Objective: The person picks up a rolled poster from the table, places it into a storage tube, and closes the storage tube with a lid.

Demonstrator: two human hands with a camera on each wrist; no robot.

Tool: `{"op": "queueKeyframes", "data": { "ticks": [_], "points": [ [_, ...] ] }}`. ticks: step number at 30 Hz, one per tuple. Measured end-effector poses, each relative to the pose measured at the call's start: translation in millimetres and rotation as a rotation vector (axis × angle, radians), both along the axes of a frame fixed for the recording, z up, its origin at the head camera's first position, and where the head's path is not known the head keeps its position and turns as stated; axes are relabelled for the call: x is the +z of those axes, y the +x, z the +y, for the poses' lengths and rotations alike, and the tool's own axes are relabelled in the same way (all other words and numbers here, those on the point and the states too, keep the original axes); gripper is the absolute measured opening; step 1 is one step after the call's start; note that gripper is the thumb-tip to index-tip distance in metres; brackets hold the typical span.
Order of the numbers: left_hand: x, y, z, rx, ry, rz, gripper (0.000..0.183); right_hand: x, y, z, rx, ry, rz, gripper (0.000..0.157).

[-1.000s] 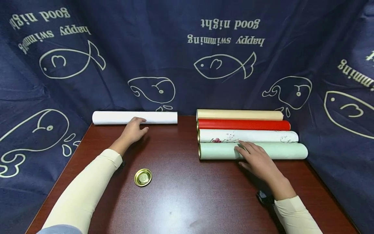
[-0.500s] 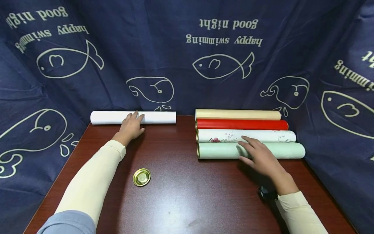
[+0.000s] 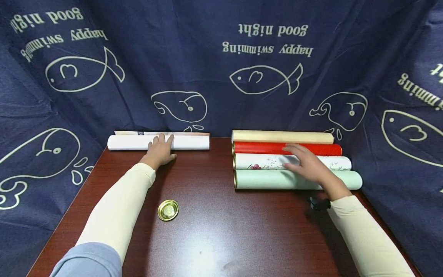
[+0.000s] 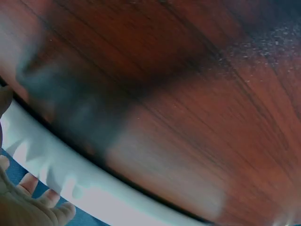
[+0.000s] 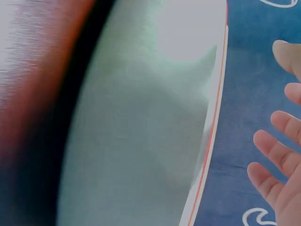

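A white paper roll [image 3: 128, 142] lies at the back left of the table. Over its middle rests my left hand [image 3: 158, 152], fingers reaching across the top and thumb out to the near side. Behind the roll shows a loose printed strip of paper [image 3: 124, 133]. In the left wrist view the fingertips [image 4: 49, 197] lie past the roll's far edge. My right hand [image 3: 308, 163] is above the row of rolls at the right, fingers spread and holding nothing. Beneath it are a pale green roll [image 3: 263, 180], a flower-printed white roll [image 3: 242, 161] and a red roll [image 3: 256, 147].
A cream roll [image 3: 280, 136] lies at the back of the right-hand row, against the dark blue cloth [image 3: 194, 69]. A small round gold metal dish [image 3: 168, 210] sits on the brown table [image 3: 221, 215] at front left. The cloth also closes off both sides.
My left hand has moved onto the white roll, which has shifted slightly toward me, and a printed strip now shows behind it. My right hand has moved forward over the rolls.
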State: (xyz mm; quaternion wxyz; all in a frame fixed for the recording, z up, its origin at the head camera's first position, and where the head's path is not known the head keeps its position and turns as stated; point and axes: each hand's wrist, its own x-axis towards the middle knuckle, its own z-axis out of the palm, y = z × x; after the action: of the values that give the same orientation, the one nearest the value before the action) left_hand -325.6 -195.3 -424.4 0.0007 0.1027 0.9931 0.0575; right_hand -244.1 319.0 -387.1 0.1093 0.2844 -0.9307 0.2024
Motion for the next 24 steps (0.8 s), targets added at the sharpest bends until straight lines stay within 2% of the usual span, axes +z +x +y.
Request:
{"op": "queueKeyframes", "data": {
  "ticks": [5, 9, 13, 18, 21, 24],
  "points": [
    [0.0, -3.8, 3, 0.022, -0.06, -0.051, 0.075, 11.0, -35.1, -3, -0.047, -0.017, -0.178, 0.053],
    [1.2, -6.0, 3, 0.003, -0.089, -0.051, 0.069, 17.5, -60.4, -7, -0.098, 0.004, -0.3, 0.058],
    [6.8, -6.8, 2, -0.027, -0.078, -0.045, 0.055, 20.1, -83.4, -14, -0.136, 0.017, -0.378, 0.059],
    [12.1, -8.9, 0, -0.053, -0.047, -0.061, 0.047, 21.6, -104.0, -23, -0.186, 0.014, -0.449, 0.06],
    [9.0, -11.2, -2, -0.065, -0.035, -0.061, 0.048, 17.7, -112.6, -29, -0.195, 0.051, -0.482, 0.064],
    [3.5, -12.3, -4, -0.085, -0.017, -0.005, 0.044, 11.6, -118.5, -39, -0.191, 0.088, -0.517, 0.067]
  ]
}}
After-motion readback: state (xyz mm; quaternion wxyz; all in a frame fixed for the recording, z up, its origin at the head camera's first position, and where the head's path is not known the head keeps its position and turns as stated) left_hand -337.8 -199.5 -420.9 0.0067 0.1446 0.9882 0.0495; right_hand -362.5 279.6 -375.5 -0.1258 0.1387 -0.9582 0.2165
